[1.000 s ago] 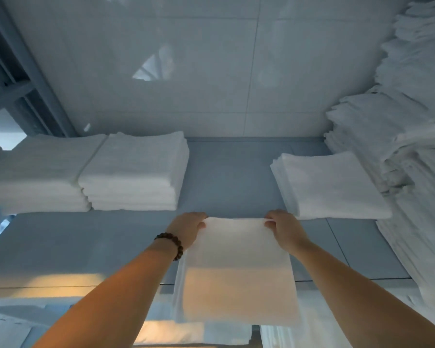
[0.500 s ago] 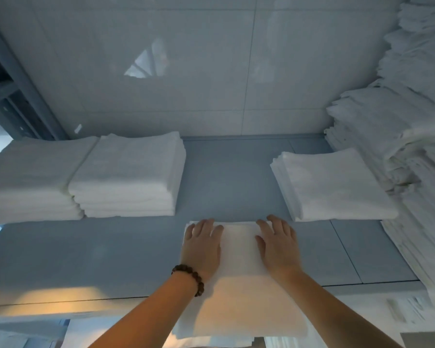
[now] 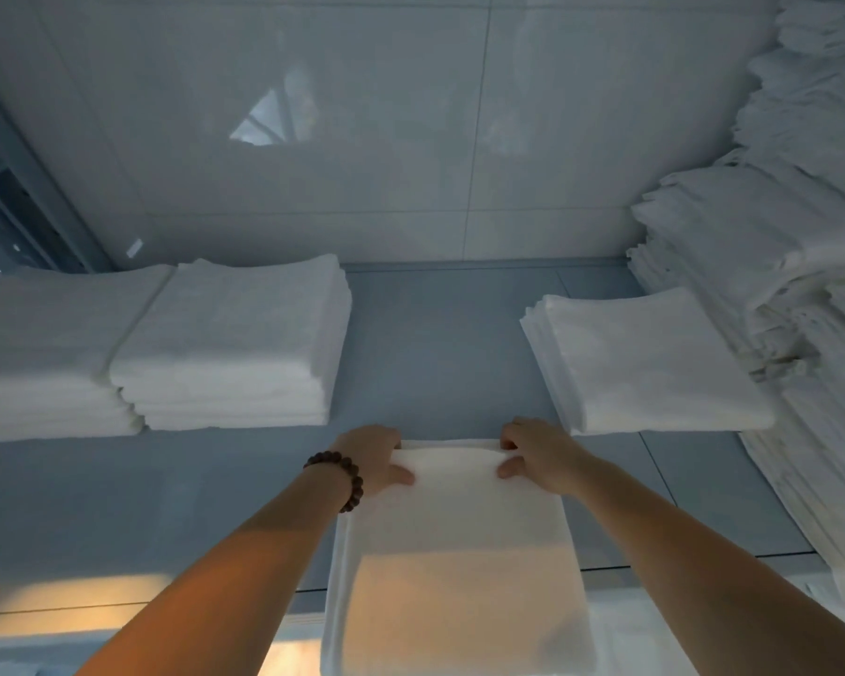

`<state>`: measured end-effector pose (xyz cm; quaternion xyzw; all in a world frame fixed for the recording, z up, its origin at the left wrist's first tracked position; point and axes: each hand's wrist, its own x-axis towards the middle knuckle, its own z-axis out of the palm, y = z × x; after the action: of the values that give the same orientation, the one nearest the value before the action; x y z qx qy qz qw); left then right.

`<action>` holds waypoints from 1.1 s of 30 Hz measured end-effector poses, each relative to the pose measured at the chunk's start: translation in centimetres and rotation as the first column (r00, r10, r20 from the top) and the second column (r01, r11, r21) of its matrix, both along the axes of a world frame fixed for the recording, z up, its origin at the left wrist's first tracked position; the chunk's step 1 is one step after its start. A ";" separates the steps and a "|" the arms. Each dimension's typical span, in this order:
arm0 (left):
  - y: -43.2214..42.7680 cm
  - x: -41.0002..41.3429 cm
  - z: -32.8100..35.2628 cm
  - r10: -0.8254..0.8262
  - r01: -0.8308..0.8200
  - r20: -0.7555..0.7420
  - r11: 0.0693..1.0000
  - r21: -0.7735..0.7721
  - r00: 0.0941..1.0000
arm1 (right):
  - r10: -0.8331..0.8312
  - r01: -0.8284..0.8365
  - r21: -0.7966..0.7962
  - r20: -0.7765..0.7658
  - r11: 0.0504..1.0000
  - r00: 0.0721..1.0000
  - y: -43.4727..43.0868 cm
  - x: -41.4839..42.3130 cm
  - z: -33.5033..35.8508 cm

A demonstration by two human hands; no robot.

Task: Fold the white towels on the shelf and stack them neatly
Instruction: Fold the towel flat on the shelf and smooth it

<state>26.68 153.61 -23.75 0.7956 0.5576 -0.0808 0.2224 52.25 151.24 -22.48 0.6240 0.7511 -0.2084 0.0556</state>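
Towel (image 3: pixel 452 524) lies on shelf (image 3: pixel 440 344), near end draped over front edge. Left hand (image 3: pixel 376 461) and right hand (image 3: pixel 532 456) pinch far corners, thumbs on top. Pull both corners evenly toward yourself, match edges, then smooth crease.

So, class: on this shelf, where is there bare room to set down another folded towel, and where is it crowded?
Bare shelf lies between the left stacks and the small right stack, beyond both hands. More lies in front of the left stacks. The right side is crowded by the tall pile.
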 end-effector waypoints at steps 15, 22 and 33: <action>-7.1 4.2 -0.5 0.047 -0.074 0.077 0.917 0.392 0.996 | -0.191 0.154 0.540 0.013 0.827 0.982 -6.2 -5.4 -1.1; -9.6 4.3 -3.8 0.065 -0.059 -0.006 0.936 0.348 0.998 | -0.179 0.151 0.294 0.070 0.944 0.981 -8.8 -5.7 -5.3; -0.4 4.9 -3.1 0.081 -0.055 -0.078 0.953 0.298 0.994 | -0.150 0.129 0.179 0.113 0.975 0.982 0.5 -5.4 -3.6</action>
<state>31.58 153.17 -26.85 0.7958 0.5999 -0.0242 0.0784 46.84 151.77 -26.11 0.6896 0.7154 -0.1066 0.0345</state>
